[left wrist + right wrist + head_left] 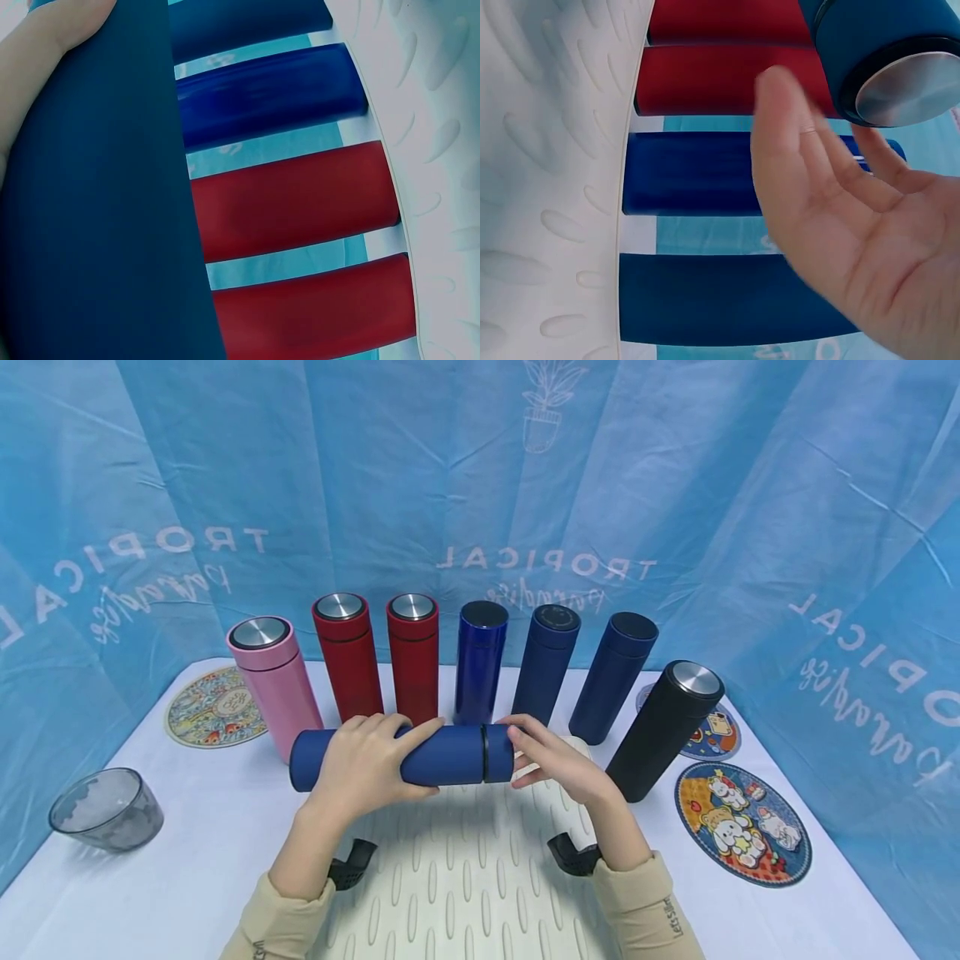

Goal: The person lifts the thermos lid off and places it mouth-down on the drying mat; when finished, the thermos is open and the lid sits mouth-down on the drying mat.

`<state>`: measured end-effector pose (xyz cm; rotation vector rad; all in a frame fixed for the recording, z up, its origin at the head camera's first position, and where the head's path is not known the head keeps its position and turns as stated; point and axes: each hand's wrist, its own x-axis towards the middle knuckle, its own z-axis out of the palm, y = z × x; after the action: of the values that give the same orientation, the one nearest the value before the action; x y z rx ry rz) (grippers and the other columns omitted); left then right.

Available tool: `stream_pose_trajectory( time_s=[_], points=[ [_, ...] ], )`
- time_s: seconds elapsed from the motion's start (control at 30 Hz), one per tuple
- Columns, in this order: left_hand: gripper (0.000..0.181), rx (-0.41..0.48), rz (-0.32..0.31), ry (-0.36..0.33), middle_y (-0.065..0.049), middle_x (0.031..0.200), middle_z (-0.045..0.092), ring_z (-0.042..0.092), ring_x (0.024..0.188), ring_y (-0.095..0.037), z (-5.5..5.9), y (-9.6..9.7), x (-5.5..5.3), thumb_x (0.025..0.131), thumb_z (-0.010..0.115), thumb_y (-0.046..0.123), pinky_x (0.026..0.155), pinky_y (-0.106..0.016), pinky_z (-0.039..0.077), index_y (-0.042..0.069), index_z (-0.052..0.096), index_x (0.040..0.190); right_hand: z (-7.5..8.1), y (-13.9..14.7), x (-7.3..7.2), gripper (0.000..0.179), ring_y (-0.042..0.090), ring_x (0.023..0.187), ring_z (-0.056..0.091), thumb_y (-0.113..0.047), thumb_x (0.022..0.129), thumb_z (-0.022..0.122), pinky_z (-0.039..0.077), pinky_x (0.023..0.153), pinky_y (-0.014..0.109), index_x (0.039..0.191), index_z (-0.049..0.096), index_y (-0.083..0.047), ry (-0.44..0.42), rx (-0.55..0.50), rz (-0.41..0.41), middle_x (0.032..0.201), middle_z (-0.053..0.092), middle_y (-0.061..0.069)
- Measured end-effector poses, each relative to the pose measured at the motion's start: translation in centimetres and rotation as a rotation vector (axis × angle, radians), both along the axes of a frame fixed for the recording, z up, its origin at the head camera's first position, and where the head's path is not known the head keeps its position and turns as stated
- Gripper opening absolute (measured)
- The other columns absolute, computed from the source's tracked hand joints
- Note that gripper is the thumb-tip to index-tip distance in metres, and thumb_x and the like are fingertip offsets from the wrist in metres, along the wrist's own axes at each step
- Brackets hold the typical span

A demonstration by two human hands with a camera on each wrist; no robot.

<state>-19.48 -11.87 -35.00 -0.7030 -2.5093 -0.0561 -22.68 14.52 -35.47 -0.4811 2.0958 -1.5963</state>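
My left hand (362, 762) grips a matte dark blue thermos flask (453, 753), held on its side above the white textured mat. A black ring marks off its lid (498, 753), which points right. The right wrist view shows the lid's round steel top (915, 88). Right beside that lid end is my right hand (558, 762), with fingers relaxed and extended and the thumb apart from them; nothing sits in the palm. In the left wrist view, the flask's body (105, 195) fills the left side, with part of my left hand (45, 45) at the upper corner.
Behind stand upright flasks: pink (277, 693), two red, glossy blue (481, 668), two dark blue, and black (660, 735) at right. A grey glass (108, 810) is at left. Round patterned coasters (742, 827) lie on both sides. The white mat (457, 877) is in front.
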Motion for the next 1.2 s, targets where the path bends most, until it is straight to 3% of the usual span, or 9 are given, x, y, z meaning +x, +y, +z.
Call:
stream_pose_trajectory(
  time_s=[0.17, 0.5, 0.67, 0.83, 1.07, 1.2],
  points=[
    [0.085, 0.008, -0.007, 0.015, -0.009, 0.095, 0.064, 0.061, 0.082, -0.027, -0.03, -0.07, -0.03, 0.051, 0.078, 0.062, 0.075, -0.044, 0.05, 0.028, 0.057, 0.125, 0.05, -0.07, -0.07, 0.061, 0.02, 0.081, 0.06, -0.047, 0.093, 0.045, 0.054, 0.075, 0.037, 0.134, 0.034, -0.003, -0.007, 0.046, -0.036, 0.111, 0.054, 0.019],
    [0.085, -0.003, -0.013, 0.025, -0.009, 0.095, 0.064, 0.062, 0.081, -0.027, 0.04, -0.1, -0.05, 0.051, 0.078, 0.063, 0.074, -0.043, 0.051, 0.028, 0.057, 0.125, 0.01, 0.22, -0.06, 0.061, 0.022, 0.08, 0.057, -0.039, 0.088, 0.057, 0.054, 0.075, 0.038, 0.134, 0.034, -0.006, 0.007, -0.039, 0.018, 0.108, 0.052, 0.018],
    [0.085, -0.006, -0.001, 0.014, -0.01, 0.096, 0.064, 0.061, 0.082, -0.027, 0.12, -0.11, 0.0, 0.051, 0.078, 0.063, 0.075, -0.044, 0.05, 0.028, 0.056, 0.126, -0.08, 0.21, -0.09, 0.063, 0.027, 0.093, 0.056, -0.037, 0.084, 0.063, 0.052, 0.078, 0.04, 0.135, 0.034, -0.011, 0.016, -0.072, 0.036, 0.12, 0.045, 0.02],
    [0.085, -0.005, 0.012, 0.02, -0.01, 0.096, 0.065, 0.062, 0.082, -0.027, 0.22, -0.17, 0.01, 0.051, 0.078, 0.063, 0.076, -0.044, 0.05, 0.027, 0.057, 0.125, -0.13, 0.09, -0.09, 0.064, 0.033, 0.111, 0.047, -0.027, 0.081, 0.068, 0.049, 0.083, 0.042, 0.134, 0.034, -0.014, 0.071, -0.093, 0.057, 0.132, 0.038, 0.017],
    [0.084, -0.014, 0.008, 0.009, -0.01, 0.096, 0.064, 0.062, 0.082, -0.027, 0.24, -0.17, 0.01, 0.052, 0.077, 0.064, 0.076, -0.044, 0.051, 0.027, 0.057, 0.125, -0.19, 0.02, -0.14, 0.067, 0.033, 0.114, 0.043, -0.011, 0.076, 0.075, 0.048, 0.088, 0.042, 0.131, 0.036, -0.012, 0.16, -0.087, 0.072, 0.135, 0.035, 0.012],
    [0.084, -0.013, 0.01, 0.009, -0.01, 0.096, 0.064, 0.062, 0.082, -0.027, 0.22, -0.22, 0.07, 0.052, 0.077, 0.064, 0.076, -0.043, 0.051, 0.028, 0.057, 0.125, -0.25, 0.02, -0.18, 0.071, 0.033, 0.115, 0.043, -0.011, 0.075, 0.076, 0.048, 0.089, 0.042, 0.133, 0.035, -0.012, 0.174, -0.082, 0.085, 0.137, 0.033, 0.013]
  ],
)
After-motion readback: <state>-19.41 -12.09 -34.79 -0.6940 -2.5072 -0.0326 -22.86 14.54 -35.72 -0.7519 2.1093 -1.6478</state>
